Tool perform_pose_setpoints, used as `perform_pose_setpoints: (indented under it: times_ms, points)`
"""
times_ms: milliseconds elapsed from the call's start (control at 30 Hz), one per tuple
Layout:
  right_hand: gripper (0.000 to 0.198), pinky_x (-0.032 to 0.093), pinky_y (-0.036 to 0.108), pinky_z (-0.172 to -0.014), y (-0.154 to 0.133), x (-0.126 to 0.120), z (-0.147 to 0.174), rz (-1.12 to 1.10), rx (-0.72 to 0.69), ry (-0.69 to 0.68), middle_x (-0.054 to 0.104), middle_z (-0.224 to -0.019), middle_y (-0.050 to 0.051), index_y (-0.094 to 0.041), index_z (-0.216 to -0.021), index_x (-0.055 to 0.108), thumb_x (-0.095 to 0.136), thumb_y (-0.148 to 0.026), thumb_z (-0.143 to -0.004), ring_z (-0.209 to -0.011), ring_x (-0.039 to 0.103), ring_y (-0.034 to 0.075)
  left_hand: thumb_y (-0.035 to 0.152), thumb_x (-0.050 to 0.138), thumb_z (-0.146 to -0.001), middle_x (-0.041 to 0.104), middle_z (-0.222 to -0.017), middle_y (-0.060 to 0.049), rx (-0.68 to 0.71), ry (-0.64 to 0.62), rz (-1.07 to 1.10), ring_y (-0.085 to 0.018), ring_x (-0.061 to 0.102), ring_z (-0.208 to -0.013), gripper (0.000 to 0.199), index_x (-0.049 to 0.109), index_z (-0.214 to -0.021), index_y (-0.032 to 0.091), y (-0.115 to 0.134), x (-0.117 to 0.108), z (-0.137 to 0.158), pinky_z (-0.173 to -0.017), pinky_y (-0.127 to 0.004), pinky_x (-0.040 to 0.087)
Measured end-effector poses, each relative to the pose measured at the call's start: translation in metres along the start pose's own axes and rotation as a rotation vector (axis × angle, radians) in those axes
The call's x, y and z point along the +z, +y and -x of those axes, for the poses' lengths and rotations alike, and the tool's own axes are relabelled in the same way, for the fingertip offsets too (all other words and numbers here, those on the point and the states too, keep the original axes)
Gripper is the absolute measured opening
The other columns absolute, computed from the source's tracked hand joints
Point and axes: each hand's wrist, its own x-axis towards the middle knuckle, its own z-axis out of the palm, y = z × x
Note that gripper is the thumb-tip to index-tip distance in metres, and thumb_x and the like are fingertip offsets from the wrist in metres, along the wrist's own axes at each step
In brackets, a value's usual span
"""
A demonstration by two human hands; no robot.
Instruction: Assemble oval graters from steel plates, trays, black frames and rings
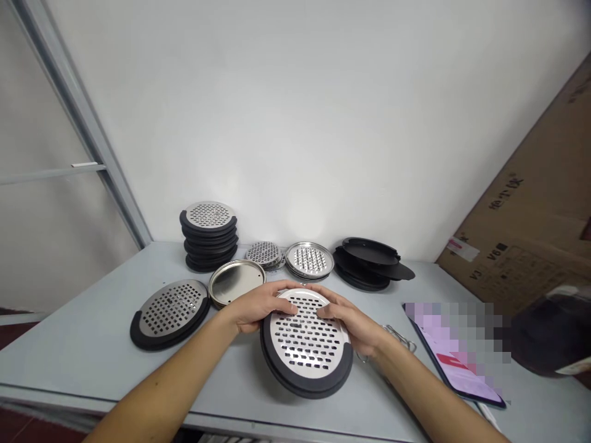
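Both my hands hold a round grater [307,341], a silver plate with rows of oblong slots set in a black rim. It is tilted up toward me above the front of the table. My left hand [261,304] grips its upper left edge, thumb on the metal face. My right hand [351,320] grips the upper right edge, its thumb also on the plate. The fingers behind the disc are partly hidden. A similar slotted disc with a black rim [173,311] lies to the left. Behind my left hand is a shallow silver round tray [237,280].
A stack of black-rimmed discs [210,240] stands back left. Small perforated discs [263,252], silver grater plates [309,259] and black round parts [369,261] line the wall. Wire pieces [399,337] lie beside my right arm. A tablet [455,363] and cardboard box [521,234] are right.
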Motion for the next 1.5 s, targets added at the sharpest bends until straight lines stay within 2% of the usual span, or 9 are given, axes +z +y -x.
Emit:
perform_pose_setpoints:
  times_ms: [133, 367, 467, 533, 667, 867, 1000, 1200, 1500]
  points:
    - [0.057, 0.053, 0.034, -0.075, 0.000, 0.000, 0.001, 0.013, 0.016, -0.041, 0.067, -0.106, 0.007, -0.023, -0.129, 0.046, 0.061, -0.013, -0.075, -0.091, 0.067, 0.023, 0.011, 0.074, -0.065, 0.068, -0.090, -0.007, -0.020, 0.007, -0.009, -0.022, 0.067, -0.085, 0.064, 0.057, -0.125, 0.020, 0.001, 0.001, 0.001, -0.078, -0.035, 0.052]
    - [0.058, 0.053, 0.033, -0.072, 0.002, 0.002, 0.000, 0.009, 0.016, -0.032, 0.069, -0.104, 0.007, -0.023, -0.130, 0.047, 0.065, -0.016, -0.075, -0.086, 0.068, 0.022, 0.011, 0.076, -0.064, 0.067, -0.103, -0.010, -0.009, -0.013, -0.010, -0.024, 0.067, -0.091, 0.058, 0.059, -0.119, 0.020, 0.006, 0.003, 0.006, -0.078, -0.034, 0.053]
    - [0.058, 0.053, 0.033, -0.075, 0.000, 0.006, 0.002, 0.003, -0.015, -0.052, 0.069, -0.106, 0.010, -0.020, -0.134, 0.047, 0.068, -0.023, -0.080, -0.088, 0.068, 0.022, 0.013, 0.077, -0.066, 0.066, -0.110, -0.012, 0.030, 0.001, -0.014, -0.027, 0.066, -0.099, 0.059, 0.058, -0.122, 0.020, 0.012, 0.001, 0.011, -0.082, -0.037, 0.053]
    - [0.056, 0.054, 0.032, -0.070, -0.001, 0.007, 0.003, 0.027, -0.037, -0.099, 0.070, -0.100, 0.011, -0.019, -0.137, 0.045, 0.063, -0.032, -0.086, -0.081, 0.069, 0.021, 0.016, 0.078, -0.069, 0.067, -0.111, -0.014, 0.056, 0.034, -0.010, -0.026, 0.066, -0.099, 0.057, 0.058, -0.122, 0.018, 0.017, -0.005, 0.017, -0.085, -0.038, 0.052]
    - [0.062, 0.050, 0.028, -0.050, 0.000, 0.004, 0.004, 0.098, 0.009, -0.154, 0.072, -0.084, 0.007, -0.024, -0.146, 0.031, 0.052, -0.047, -0.092, -0.059, 0.068, 0.019, 0.025, 0.076, -0.075, 0.070, -0.106, -0.017, 0.108, 0.147, 0.006, -0.024, 0.069, -0.091, 0.047, 0.063, -0.117, 0.010, 0.029, -0.035, 0.037, -0.087, -0.035, 0.053]
    - [0.065, 0.052, 0.029, -0.056, 0.002, 0.005, 0.003, 0.130, 0.033, -0.103, 0.072, -0.087, 0.009, -0.021, -0.145, 0.032, 0.056, -0.047, -0.090, -0.061, 0.067, 0.018, 0.027, 0.072, -0.079, 0.072, -0.106, -0.015, 0.153, 0.479, 0.060, -0.023, 0.070, -0.089, 0.040, 0.064, -0.115, 0.011, 0.039, -0.105, 0.093, -0.083, -0.034, 0.056]
    - [0.062, 0.051, 0.029, -0.057, 0.003, 0.005, 0.001, 0.148, 0.036, -0.082, 0.071, -0.086, 0.009, -0.021, -0.141, 0.036, 0.058, -0.046, -0.089, -0.061, 0.067, 0.017, 0.024, 0.071, -0.080, 0.074, -0.100, -0.008, 0.142, 0.660, 0.061, -0.019, 0.070, -0.085, 0.034, 0.064, -0.111, 0.012, 0.032, -0.135, 0.130, -0.079, -0.028, 0.056]
    - [0.060, 0.051, 0.029, -0.056, 0.004, 0.004, 0.001, 0.151, 0.044, -0.102, 0.070, -0.086, 0.008, -0.021, -0.139, 0.039, 0.061, -0.045, -0.088, -0.060, 0.066, 0.017, 0.027, 0.068, -0.083, 0.076, -0.096, -0.001, 0.079, 0.799, 0.033, -0.016, 0.070, -0.084, 0.021, 0.068, -0.102, 0.018, 0.016, -0.154, 0.155, -0.082, -0.028, 0.055]
    - [0.056, 0.050, 0.029, -0.057, 0.006, 0.001, -0.001, 0.189, 0.036, -0.126, 0.069, -0.086, 0.008, -0.018, -0.134, 0.045, 0.063, -0.041, -0.087, -0.061, 0.065, 0.016, 0.025, 0.066, -0.085, 0.076, -0.087, 0.002, 0.076, 0.929, 0.001, -0.015, 0.070, -0.080, 0.014, 0.069, -0.096, 0.017, 0.018, -0.160, 0.149, -0.075, -0.025, 0.056]
